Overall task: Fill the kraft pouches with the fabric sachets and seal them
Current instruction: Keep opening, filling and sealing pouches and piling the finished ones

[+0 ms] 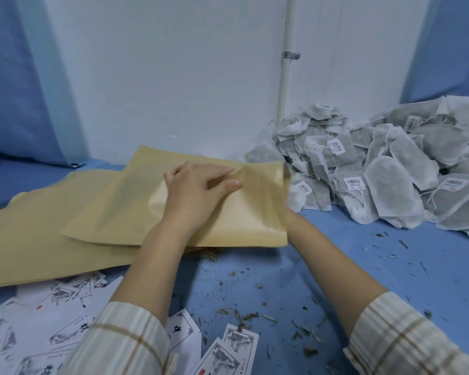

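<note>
A kraft pouch (114,212) lies on a layer of flat kraft pouches (33,244), its open end pointing right. My left hand (195,190) lies on top of it near the opening, thumb and fingers pinching a crease in the upper layer. My right forearm (325,255) runs into the open end; the hand itself is hidden inside the pouch, which bulges there. A big pile of white fabric sachets (390,169) with barcode tags and strings sits at the right, just beyond the pouch's mouth.
Printed white labels (65,315) are scattered at the front left. Dried herb crumbs (255,316) litter the blue table cover (336,234). A white wall with a pipe (285,77) stands behind, blue curtains on both sides.
</note>
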### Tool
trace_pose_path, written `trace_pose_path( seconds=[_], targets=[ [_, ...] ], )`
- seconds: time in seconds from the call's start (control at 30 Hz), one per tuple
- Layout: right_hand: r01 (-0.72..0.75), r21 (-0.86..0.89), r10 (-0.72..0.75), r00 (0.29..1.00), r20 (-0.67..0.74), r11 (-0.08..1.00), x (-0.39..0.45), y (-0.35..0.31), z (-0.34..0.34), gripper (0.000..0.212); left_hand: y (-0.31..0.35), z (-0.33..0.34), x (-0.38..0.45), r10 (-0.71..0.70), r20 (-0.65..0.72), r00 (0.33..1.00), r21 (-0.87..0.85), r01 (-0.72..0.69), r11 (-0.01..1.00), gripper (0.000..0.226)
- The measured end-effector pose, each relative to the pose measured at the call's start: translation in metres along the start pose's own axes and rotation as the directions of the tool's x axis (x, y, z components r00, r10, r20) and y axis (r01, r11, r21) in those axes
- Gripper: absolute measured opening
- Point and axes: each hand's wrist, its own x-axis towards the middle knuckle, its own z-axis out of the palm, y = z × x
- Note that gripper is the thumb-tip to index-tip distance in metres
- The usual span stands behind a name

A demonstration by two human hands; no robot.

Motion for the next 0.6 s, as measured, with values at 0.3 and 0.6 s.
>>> trace_pose_path(
  seconds=[0.3, 0.6],
  targets=[
    [-0.139, -0.777, -0.034, 0.979, -0.203, 0.614, 0.001, 0.05, -0.025, 0.064, -0.033, -0.016, -0.001, -0.155, -0.197, 0.968, 0.04, 0.166, 0.985, 0.023],
    [-0.13, -0.738, -0.281, 0.87, -0.405, 0.662, -0.003, 0.044, -0.025, 0.037, -0.033, -0.015, -0.002, -0.145, -0.169, 0.975, 0.064, 0.157, 0.985, 0.022]
  ],
)
